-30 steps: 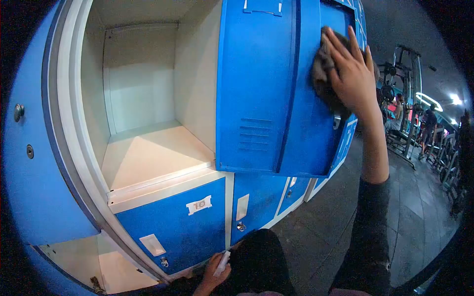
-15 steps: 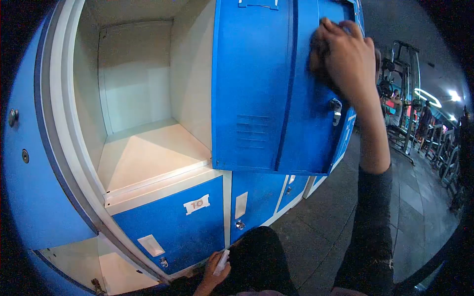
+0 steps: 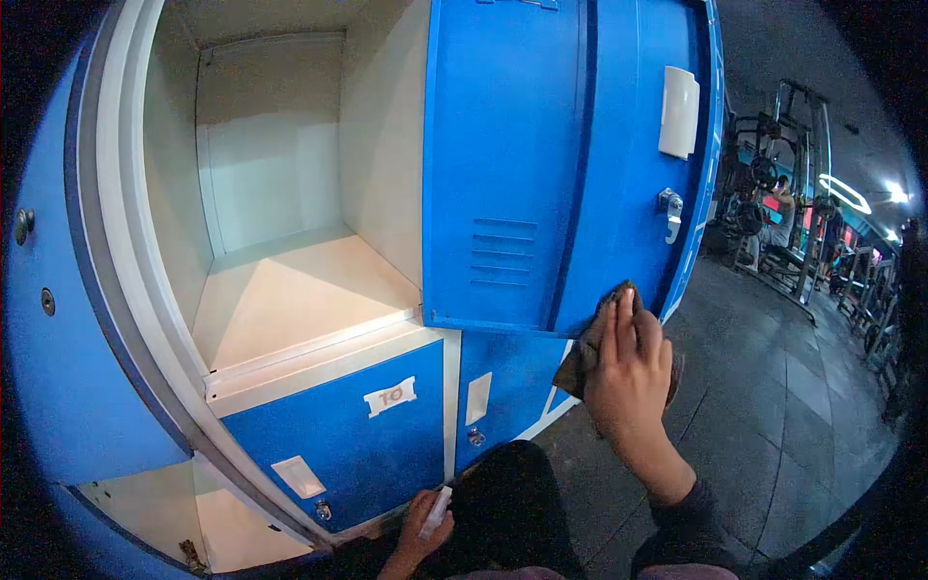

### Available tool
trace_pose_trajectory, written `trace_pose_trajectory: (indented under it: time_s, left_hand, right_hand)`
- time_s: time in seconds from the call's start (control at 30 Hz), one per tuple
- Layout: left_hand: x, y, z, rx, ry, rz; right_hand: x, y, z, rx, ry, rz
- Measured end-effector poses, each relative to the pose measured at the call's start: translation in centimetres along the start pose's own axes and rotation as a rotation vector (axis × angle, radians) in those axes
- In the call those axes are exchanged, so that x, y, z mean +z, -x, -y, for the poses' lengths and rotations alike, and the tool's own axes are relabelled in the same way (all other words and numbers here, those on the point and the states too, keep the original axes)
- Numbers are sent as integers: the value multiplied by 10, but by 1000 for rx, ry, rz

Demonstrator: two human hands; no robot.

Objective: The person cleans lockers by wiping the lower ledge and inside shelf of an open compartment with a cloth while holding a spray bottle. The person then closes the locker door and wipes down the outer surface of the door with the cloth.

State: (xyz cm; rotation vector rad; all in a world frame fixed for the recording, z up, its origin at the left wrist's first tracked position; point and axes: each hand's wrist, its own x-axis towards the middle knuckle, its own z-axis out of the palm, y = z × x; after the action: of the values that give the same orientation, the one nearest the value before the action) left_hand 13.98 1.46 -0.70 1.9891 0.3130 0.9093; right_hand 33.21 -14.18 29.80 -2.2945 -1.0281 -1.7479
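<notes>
An open blue locker door (image 3: 512, 155) hangs at centre, its inner side showing a white handle (image 3: 680, 112) and a metal latch (image 3: 670, 215). At the door's lower right corner, my right hand (image 3: 630, 372) presses a dark cloth (image 3: 577, 365) against the blue metal. Low in the view, my left hand (image 3: 425, 530) is closed round a small whitish object (image 3: 437, 512) beside my dark-clad knee. The compartment (image 3: 280, 164) left of the door shows bare cream walls.
Below is a closed blue locker door (image 3: 338, 445) labelled 10. Another blue door (image 3: 58, 290) stands at the far left. Gym racks (image 3: 788, 193) and a seated person (image 3: 779, 217) are at the right, beyond the dark tiled floor (image 3: 744, 406).
My right hand has moved down the door with the cloth, from near the top right to the lower corner, uncovering the white handle. My left hand has stayed in place.
</notes>
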Motion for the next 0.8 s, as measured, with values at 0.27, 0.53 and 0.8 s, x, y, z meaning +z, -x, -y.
trace_pose_trajectory:
  time_s: [0.27,0.53,0.8]
  left_hand:
    - [-3,1,12,102,-101,10]
    - [9,8,50,-195,138,-17]
    - [4,-3,29,51,-125,4]
  right_hand:
    - [13,-46,-24,245,88,-136]
    - [9,-64,-11,375,44,-198]
    - [-3,-11,-2,305,44,9]
